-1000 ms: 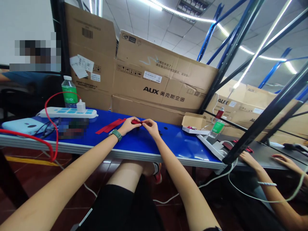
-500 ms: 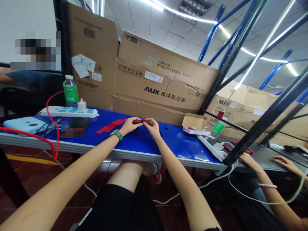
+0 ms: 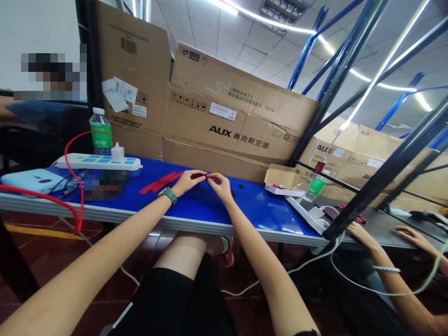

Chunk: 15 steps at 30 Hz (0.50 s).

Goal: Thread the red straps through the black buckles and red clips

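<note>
Red piece [image 3: 204, 176] sat mid-table, just above blue table [image 3: 198, 207], pinched btw both hands. L hand [image 3: 187, 180] w/ green watch [image 3: 169, 195] closed on its left end; R hand [image 3: 220, 184] fingertips closed on right end, hands nearly touching. Red strips [image 3: 159, 182] lay just left of L hand. Power strip [image 3: 98, 163] & bottle [image 3: 100, 132] far left. Small open box [image 3: 283, 179] to right. Cardboard boxes [image 3: 238, 121] stood along far edge. Another person's hand [image 3: 360, 231] on grey desk [image 3: 388, 228], far right.
</note>
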Tool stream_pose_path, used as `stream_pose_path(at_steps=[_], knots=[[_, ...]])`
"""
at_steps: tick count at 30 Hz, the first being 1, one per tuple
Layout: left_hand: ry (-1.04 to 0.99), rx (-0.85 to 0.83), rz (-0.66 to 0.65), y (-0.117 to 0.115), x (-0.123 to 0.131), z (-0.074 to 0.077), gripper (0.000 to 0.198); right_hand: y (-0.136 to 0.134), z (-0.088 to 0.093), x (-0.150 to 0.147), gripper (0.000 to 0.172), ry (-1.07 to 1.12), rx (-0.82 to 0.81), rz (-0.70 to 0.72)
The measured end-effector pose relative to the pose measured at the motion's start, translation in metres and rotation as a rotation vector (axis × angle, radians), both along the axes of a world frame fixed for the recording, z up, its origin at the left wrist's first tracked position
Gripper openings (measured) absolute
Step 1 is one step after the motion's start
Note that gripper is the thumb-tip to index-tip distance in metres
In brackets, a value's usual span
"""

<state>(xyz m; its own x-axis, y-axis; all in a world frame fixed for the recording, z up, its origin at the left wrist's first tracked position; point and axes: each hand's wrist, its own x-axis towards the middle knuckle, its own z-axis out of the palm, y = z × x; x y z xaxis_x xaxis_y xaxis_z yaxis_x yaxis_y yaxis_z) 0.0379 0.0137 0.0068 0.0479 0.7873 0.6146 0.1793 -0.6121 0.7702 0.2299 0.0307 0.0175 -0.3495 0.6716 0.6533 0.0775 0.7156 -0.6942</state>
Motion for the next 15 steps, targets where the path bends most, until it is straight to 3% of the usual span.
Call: stream_pose_path(at_steps=[15], knots=[[0.007,-0.020,0.017,-0.0038,-0.0005,0.0009,0.050,-0.0017,-0.0007,0.0007,0.023,-0.028,0.098,-0.095]])
